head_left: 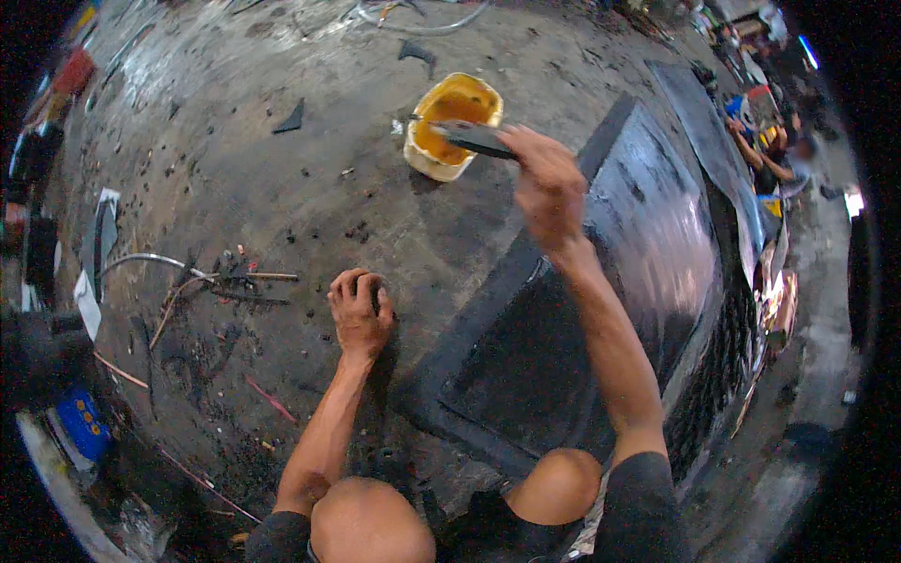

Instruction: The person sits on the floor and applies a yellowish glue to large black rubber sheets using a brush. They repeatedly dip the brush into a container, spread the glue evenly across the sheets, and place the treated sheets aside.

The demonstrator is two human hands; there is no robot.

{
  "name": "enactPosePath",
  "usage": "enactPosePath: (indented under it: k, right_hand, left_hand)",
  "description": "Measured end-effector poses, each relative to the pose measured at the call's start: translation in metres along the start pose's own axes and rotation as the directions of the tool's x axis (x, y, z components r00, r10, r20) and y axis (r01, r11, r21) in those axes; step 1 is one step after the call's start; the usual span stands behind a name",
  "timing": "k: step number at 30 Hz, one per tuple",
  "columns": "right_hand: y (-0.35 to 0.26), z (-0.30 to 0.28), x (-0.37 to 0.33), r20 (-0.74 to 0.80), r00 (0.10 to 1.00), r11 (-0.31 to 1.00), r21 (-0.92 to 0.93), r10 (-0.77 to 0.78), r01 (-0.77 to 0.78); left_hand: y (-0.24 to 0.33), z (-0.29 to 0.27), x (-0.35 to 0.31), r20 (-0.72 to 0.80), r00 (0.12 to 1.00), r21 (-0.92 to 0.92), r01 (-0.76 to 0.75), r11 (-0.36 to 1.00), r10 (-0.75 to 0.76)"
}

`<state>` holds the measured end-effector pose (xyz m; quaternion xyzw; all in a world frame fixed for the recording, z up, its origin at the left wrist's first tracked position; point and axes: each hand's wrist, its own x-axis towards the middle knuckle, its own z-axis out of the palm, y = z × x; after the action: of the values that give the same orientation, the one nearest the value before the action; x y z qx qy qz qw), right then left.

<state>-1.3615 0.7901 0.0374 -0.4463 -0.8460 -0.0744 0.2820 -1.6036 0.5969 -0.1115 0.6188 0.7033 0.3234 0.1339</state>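
My right hand (547, 183) is closed round the dark handle of a flat, brush-like tool (477, 139), its tip blurred by motion. That tip reaches over a cut-down yellow container (410, 158) with amber stuff inside. On the floor, left of centre, my left hand (358, 314) leans with its fingers apart; a small dark patch shows beside its fingers, and I cannot make out what it is. Between my right arm and the container lies a thick black rubber-like slab (526, 347), and its right part (652, 211) shines as if wet.
Thin rods and a bent hose (155, 260) lie among scraps on the left floor. Dark offcuts (293, 118) are scattered farther off. A blue object (83, 424) stands at the left edge. Another dark sheet (699, 141) lies at the right, with a person (774, 155) beyond it.
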Motion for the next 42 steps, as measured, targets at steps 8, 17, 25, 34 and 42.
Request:
enactPosePath:
  k: [8,17,25,34,42]
  right_hand:
    - [-0.01,-0.018,-0.071,0.04,0.998,0.996,0.075,0.046,-0.049]
    - [-0.092,-0.386,-0.592,-0.468,0.146,-0.003,-0.305,0.872,-0.952]
    - [-0.179,-0.311,-0.762,-0.15,-0.569,-0.471,0.413,0.809,-0.779]
    - [-0.121,-0.276,-0.754,0.085,-0.813,-0.361,0.919,0.576,-0.159]
    - [-0.086,-0.336,-0.697,-0.178,-0.751,-0.255,0.87,0.636,-0.422]
  left_hand:
    - [-0.019,0.016,0.007,-0.048,0.98,-0.026,-0.197,0.98,0.195]
    - [0.01,-0.047,-0.061,0.298,0.949,-0.464,0.235,0.854,-0.099]
    - [0.041,-0.066,-0.15,0.848,0.382,-0.367,0.923,0.115,-0.368]
    - [0.074,-0.013,-0.146,0.77,0.466,-0.529,0.848,-0.027,-0.436]
    - [0.172,-0.022,-0.147,0.61,0.747,-0.44,0.598,0.67,-0.266]
